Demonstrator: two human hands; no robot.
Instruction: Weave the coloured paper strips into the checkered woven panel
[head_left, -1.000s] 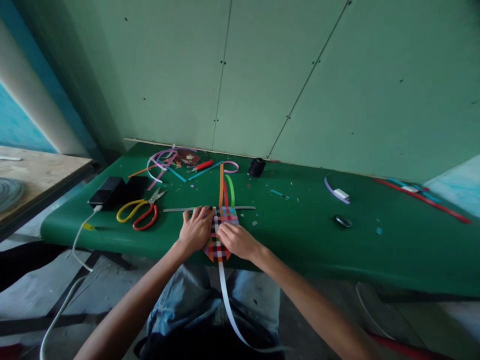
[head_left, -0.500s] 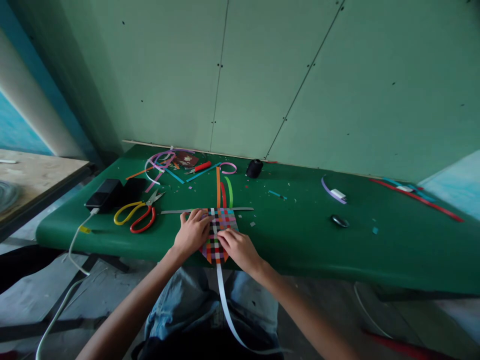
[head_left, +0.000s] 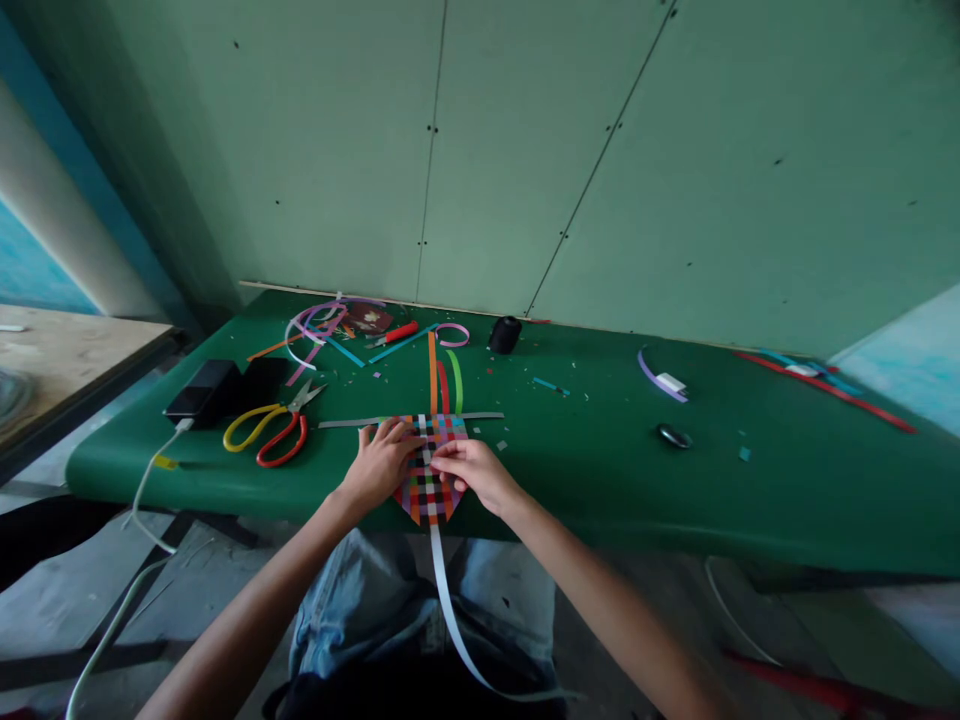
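A woven piece of many-coloured flat strips (head_left: 442,497) lies at the table's near edge in front of me. My left hand (head_left: 380,462) rests palm down on its left part, fingers spread over the checks. Over the middle, my right hand (head_left: 480,472) has thumb and fingertips pinched together at the white strip (head_left: 444,580), which runs down the weave and hangs over my lap. An orange strip (head_left: 433,372), a red strip (head_left: 445,387) and a green strip (head_left: 456,382) stick out of the far side. A grey strip (head_left: 349,423) crosses the weave's far edge.
Scissors (head_left: 281,425) with yellow and red handles lie open to the left, beside a black box (head_left: 204,392) with a white cable (head_left: 142,490). Behind are a red cutter (head_left: 399,333), loose strips (head_left: 322,325) and a black spool (head_left: 505,335). A dark oval object (head_left: 673,436) is rightward.
My right hand has risen slightly along the weave, with its fingers drawn into a higher pinch. My left hand stays on the weave. The whole view has shifted a little.
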